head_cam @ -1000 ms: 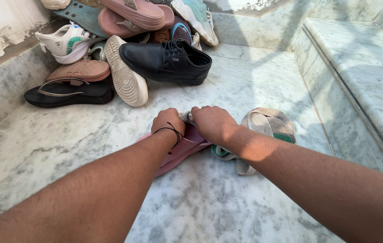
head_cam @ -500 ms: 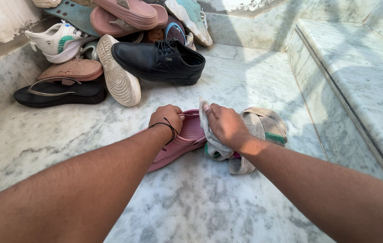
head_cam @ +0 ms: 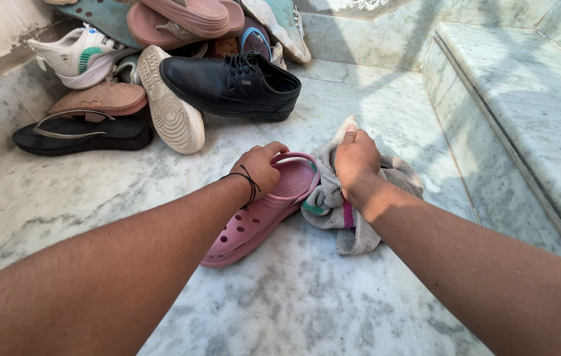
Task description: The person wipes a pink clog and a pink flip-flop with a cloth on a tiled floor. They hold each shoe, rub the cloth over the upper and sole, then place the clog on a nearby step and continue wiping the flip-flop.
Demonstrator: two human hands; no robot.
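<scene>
Left hand (head_cam: 262, 166) is closed over the heel end of a pink clog (head_cam: 264, 209), fingers curled on the heel strap. A thin black band sits on that wrist. The clog lies on the marble floor (head_cam: 307, 296), near the middle of the visible floor, toe pointing toward the near edge, sole down, vent holes showing on top.

Right hand (head_cam: 354, 158) grips a grey cloth (head_cam: 359, 211), fingers wrapped round a bunched part with the thumb on top. The cloth has a green stripe and a pink stripe near its left edge. It lies crumpled on the floor, touching the clog's right side, between the clog and the marble step (head_cam: 524, 118) that runs along the floor's right edge.

Shoe pile sits at the far left corner of the floor, against the wall:
- black lace-up shoe (head_cam: 231, 86), upright, nearest the hands but well apart from them
- white sneaker (head_cam: 172, 115) tipped on its side, pale sole facing the camera, just left of the black shoe
- black flip-flop (head_cam: 83, 135) flat on the floor at the left edge
- brown sandal (head_cam: 99, 99) resting just behind the flip-flop
- white sneaker with green marks (head_cam: 76, 59) behind that
- pink slides (head_cam: 181, 16) stacked on top at the far edge
</scene>
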